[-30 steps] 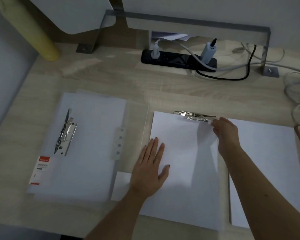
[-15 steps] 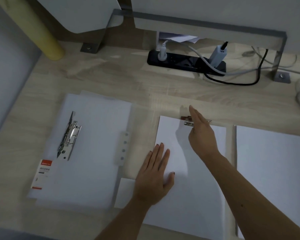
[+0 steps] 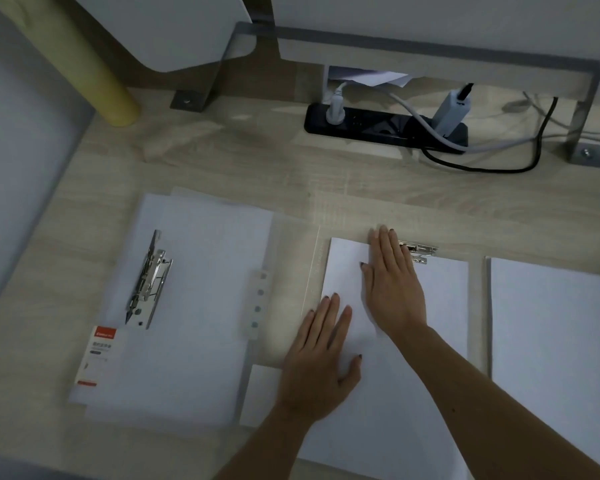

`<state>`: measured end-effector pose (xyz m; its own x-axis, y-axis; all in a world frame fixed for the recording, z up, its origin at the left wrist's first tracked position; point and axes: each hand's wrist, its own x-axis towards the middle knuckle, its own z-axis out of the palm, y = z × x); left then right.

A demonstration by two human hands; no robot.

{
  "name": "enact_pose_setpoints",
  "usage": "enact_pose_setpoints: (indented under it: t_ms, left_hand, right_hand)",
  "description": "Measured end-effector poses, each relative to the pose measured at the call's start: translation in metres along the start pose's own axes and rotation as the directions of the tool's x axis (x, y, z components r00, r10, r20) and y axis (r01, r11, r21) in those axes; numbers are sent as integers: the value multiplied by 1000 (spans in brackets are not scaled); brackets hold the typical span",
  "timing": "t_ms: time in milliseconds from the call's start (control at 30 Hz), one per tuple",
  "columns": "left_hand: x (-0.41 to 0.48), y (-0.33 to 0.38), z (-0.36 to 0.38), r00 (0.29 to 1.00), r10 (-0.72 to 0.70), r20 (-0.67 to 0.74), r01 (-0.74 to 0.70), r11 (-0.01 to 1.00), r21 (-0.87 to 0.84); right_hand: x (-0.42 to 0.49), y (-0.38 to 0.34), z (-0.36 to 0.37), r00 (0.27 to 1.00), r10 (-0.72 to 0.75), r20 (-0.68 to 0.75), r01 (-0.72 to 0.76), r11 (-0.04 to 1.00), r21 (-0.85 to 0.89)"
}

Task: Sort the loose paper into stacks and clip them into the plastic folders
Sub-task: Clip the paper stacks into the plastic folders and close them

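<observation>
The only print in view is the red-and-white paper label (image 3: 97,355), well left of your left grip (image 3: 321,362), at the near corner of the translucent plastic folder (image 3: 201,306). It has a red band with a white brand mark on top, dark lines below and a red bar at the bottom, all too small to read. A silver lever clip (image 3: 149,278) lies on that folder beyond the label.

Your left grip lies flat, fingers straight and thumb out, pressing the near left part of the white paper stack (image 3: 413,358). Your right grip (image 3: 394,289) lies flat ahead of it on the same stack, fingers straight, tips at the far edge. Neither grip closes on anything. Just right of those fingertips, a silver metal clip (image 3: 418,251) sits at the stack's far edge. A clear plastic folder edge (image 3: 314,271) shows left of the stack. A second white paper stack (image 3: 551,341) lies right of your right forearm on the pale wooden bench (image 3: 257,168). Far beyond both grips sits a black power strip (image 3: 385,129).
</observation>
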<state>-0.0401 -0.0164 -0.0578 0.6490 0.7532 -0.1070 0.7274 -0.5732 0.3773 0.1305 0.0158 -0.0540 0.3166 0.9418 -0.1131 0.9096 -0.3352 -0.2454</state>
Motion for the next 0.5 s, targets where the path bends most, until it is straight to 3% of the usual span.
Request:
enact_pose_setpoints:
  t_ms: [267, 500]
  left_hand:
    - [-1, -2, 2, 999, 32, -1, -32, 999, -17]
    - [-2, -2, 4, 999, 42, 1, -42, 998, 56]
  right_hand:
    - [-8, 6, -8, 998, 27, -51, -20, 992, 126]
    - [-87, 81, -47, 939, 339, -58, -309, 905, 291]
